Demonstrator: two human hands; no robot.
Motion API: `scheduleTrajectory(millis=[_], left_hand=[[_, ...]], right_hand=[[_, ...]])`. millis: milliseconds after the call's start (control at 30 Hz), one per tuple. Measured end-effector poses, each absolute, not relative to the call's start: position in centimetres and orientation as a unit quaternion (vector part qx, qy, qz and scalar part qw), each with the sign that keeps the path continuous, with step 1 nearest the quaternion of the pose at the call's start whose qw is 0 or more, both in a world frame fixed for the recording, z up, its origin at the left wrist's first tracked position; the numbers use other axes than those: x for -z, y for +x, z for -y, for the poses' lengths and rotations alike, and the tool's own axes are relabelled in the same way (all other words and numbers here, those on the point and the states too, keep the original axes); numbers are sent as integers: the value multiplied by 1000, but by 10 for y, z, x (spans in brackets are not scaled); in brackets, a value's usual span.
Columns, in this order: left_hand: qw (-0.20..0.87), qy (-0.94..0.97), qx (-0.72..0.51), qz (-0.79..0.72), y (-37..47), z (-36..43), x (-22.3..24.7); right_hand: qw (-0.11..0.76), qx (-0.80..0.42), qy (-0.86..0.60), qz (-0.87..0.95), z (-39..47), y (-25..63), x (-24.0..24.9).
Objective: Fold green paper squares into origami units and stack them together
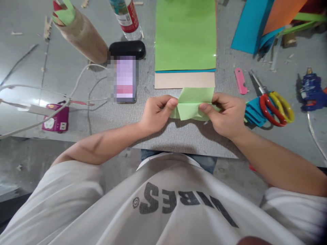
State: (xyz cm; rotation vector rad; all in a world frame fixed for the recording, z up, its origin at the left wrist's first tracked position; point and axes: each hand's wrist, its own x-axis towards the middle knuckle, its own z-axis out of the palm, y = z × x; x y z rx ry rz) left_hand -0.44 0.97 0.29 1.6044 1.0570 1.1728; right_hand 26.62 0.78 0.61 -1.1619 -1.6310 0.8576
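Note:
Light green folded paper (195, 96) is held between both hands, just above the near part of the table. Its upper flap stands up and creases run across it. My left hand (158, 112) pinches the paper's left end between thumb and fingers. At the right end my right hand (226, 112) grips it, thumb on the front and fingers behind. Directly beyond lies a stack of coloured sheets, a green sheet (186, 34) on top, with blue and a pale peach sheet (184, 80) showing below.
To the right lie scissors (274, 107) over blue paper strips (255, 112), a pink folding cutter (240, 81) and a blue glue gun (313, 90). On the left are a phone (125, 78), a black case (127, 49), a bottle (126, 18), a brown paper-like tube (83, 35) and a purple power socket (56, 118) with cables.

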Motion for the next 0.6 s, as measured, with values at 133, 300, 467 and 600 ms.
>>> scheduleTrajectory(millis=[133, 300, 467, 600], left_hand=[[448, 642, -451, -429, -3, -8, -5], [447, 645, -438, -438, -3, -6, -4], [429, 669, -441, -417, -4, -7, -4], [429, 680, -439, -401, -3, -7, -3]], right_hand=[[477, -332, -477, 659, -10, 267, -1], [473, -311, -472, 676, -10, 268, -1], [456, -359, -461, 671, -12, 266, -4], [451, -397, -437, 669, -10, 262, -5]])
